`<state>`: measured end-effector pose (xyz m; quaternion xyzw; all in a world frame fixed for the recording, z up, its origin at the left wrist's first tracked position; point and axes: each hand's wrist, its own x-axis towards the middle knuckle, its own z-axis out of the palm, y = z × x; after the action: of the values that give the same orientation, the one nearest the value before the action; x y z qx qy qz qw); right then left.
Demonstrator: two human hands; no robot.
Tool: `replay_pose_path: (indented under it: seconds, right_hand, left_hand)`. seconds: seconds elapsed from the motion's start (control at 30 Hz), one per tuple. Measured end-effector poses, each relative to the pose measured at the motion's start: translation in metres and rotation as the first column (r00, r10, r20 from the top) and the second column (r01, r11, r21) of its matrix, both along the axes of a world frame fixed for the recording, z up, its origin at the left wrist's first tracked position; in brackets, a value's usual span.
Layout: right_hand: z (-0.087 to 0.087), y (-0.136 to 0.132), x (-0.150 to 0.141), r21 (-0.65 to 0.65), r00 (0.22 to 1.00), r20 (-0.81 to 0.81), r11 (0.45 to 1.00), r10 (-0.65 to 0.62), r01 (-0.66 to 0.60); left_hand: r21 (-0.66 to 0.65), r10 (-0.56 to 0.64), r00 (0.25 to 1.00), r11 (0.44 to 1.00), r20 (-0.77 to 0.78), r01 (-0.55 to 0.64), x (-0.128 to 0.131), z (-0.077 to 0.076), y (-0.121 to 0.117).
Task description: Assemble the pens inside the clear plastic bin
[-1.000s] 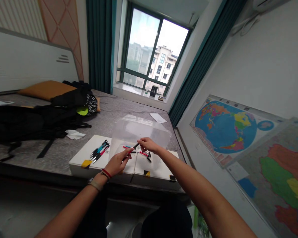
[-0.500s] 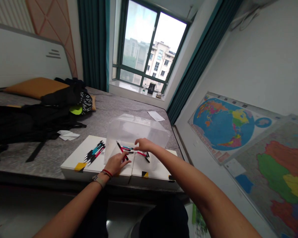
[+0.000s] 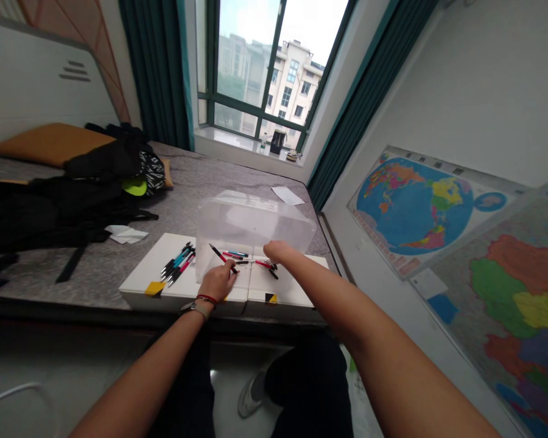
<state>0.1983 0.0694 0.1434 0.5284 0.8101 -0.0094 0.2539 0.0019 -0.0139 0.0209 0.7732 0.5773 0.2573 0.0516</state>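
My left hand (image 3: 218,281) is closed around a red-and-black pen (image 3: 219,254), which slants up and to the left from the fingers. My right hand (image 3: 276,250) is bent downward with curled fingers, just above a red pen (image 3: 263,264) and a black one. The fingertips are mostly hidden, so I cannot make out what they grip. Blue and red pens (image 3: 235,253) lie between the hands, within the outline of a clear plastic box (image 3: 256,222). To the left, several black, blue and red pens (image 3: 178,264) lie side by side in a bunch.
Two white flat boxes (image 3: 139,267) with yellow-and-black tape form the work surface on a grey bed (image 3: 182,182). A black bag (image 3: 41,210) and crumpled paper (image 3: 125,233) lie left. A paper sheet (image 3: 287,195) lies behind; wall maps (image 3: 415,207) hang right.
My right hand has moved right and turned down over the pens on the right. The left hand still holds its pen, its fingers more closed. The view has tilted downward.
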Motion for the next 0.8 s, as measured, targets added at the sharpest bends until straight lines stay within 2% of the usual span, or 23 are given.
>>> replay_pose_path:
  seconds: [0.13,0.3,0.53,0.8]
  right_hand:
    - [0.0,0.003,-0.007,-0.055,0.999,0.009,0.998,0.034,-0.033]
    - [-0.004,-0.005,-0.008,-0.109,0.997,0.0,0.991,0.074,-0.073]
    - [-0.017,0.001,0.013,0.008,0.996,0.038,0.997,0.075,-0.076]
    - [-0.02,0.003,0.007,0.02,0.995,-0.009,0.995,0.098,-0.097]
  left_hand:
    - [0.002,0.01,0.999,1.0,-0.033,-0.009,0.002,0.002,-0.001]
    - [-0.017,-0.014,1.0,1.0,0.008,0.014,0.001,0.001,0.0]
    - [0.002,-0.054,0.998,0.999,0.02,0.054,0.002,-0.002,0.001]
    - [0.021,-0.055,0.997,0.998,-0.057,0.056,0.001,-0.001,0.001]
